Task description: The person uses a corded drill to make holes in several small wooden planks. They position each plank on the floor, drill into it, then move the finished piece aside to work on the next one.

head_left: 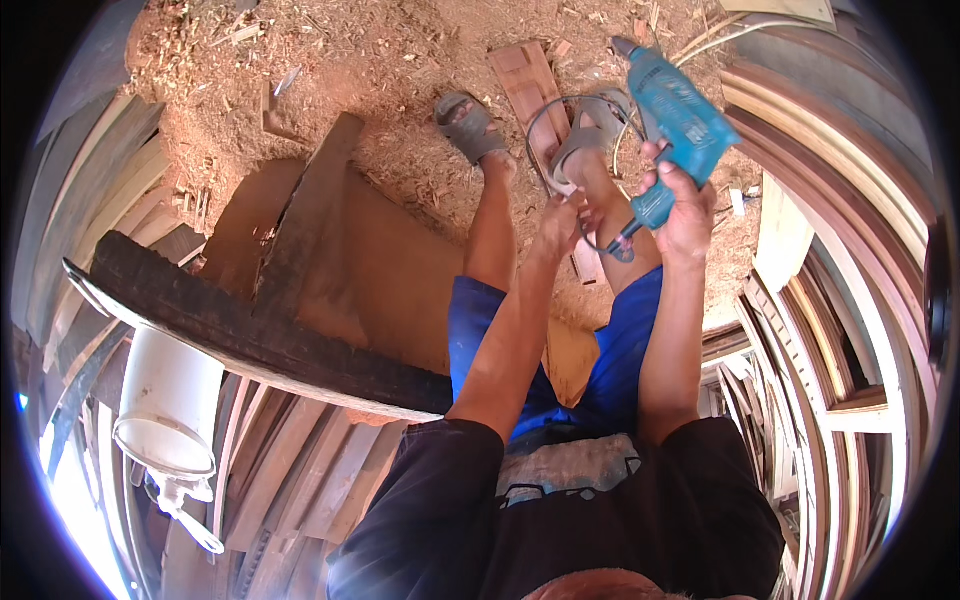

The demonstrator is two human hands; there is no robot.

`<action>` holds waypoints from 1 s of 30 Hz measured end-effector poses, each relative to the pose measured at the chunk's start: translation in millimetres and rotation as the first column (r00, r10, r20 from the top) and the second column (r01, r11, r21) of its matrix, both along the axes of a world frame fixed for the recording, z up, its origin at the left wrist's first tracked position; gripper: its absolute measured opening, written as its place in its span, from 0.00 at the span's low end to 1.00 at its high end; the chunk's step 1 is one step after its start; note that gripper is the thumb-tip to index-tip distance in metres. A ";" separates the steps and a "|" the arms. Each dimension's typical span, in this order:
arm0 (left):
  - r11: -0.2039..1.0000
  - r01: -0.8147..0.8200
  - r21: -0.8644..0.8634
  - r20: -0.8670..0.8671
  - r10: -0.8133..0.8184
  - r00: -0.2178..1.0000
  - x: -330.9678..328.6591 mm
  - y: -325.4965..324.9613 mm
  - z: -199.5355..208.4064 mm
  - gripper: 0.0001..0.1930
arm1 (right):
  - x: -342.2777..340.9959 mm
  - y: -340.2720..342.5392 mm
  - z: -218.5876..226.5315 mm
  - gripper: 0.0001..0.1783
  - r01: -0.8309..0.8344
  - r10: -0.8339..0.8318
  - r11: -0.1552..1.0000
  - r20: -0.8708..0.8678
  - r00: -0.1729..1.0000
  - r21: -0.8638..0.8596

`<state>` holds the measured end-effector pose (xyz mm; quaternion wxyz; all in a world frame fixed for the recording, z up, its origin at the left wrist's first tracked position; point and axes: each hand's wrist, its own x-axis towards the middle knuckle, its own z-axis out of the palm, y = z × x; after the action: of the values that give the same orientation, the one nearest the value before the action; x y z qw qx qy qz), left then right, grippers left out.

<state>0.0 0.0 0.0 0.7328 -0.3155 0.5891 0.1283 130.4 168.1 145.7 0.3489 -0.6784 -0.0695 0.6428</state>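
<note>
My right hand (684, 212) is wrapped round the handle of a teal power drill (682, 112). The drill's dark chuck (624, 47) points away from me, up and to the left. From the base of its handle runs a dark power cord (536, 150). My left hand (566, 222) is closed on this cord, a little left of the handle's base and above my knees. The cord loops on past my fingers toward my right foot. Beneath it, a reddish wooden board (524, 82) lies on the ground between my sandalled feet, partly covered by my hand and leg.
Sawdust and wood chips (390, 60) cover the ground. At my left stands a dark-edged wooden piece (250, 325) beside a brown panel (400, 280), with a white bucket (172, 395) next to it. Stacked planks (310, 470) lie behind; long curved-looking boards (840, 160) line the right.
</note>
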 end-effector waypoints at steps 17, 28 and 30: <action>0.619 0.424 0.661 -0.259 -0.342 0.903 117.1 74.1 49.7 0.23 | 26.1 31.1 66.1 0.25 -0.390 0.367 0.919 0.247 0.897 0.050; 0.919 -0.315 0.236 0.154 0.284 0.946 -60.8 115.0 63.1 0.44 | -26.8 -17.9 -6.1 0.23 -0.906 0.858 0.392 0.418 0.298 -0.159; 0.823 -0.526 0.215 0.182 0.496 0.849 -62.4 110.4 52.8 0.41 | -47.9 -16.5 -1.3 0.30 -0.930 0.890 0.334 0.375 0.259 -0.152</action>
<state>-62.4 110.4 52.8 0.7394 -0.3713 0.4170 0.3763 82.5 151.6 144.4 -0.0734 -0.6088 -0.5470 0.5699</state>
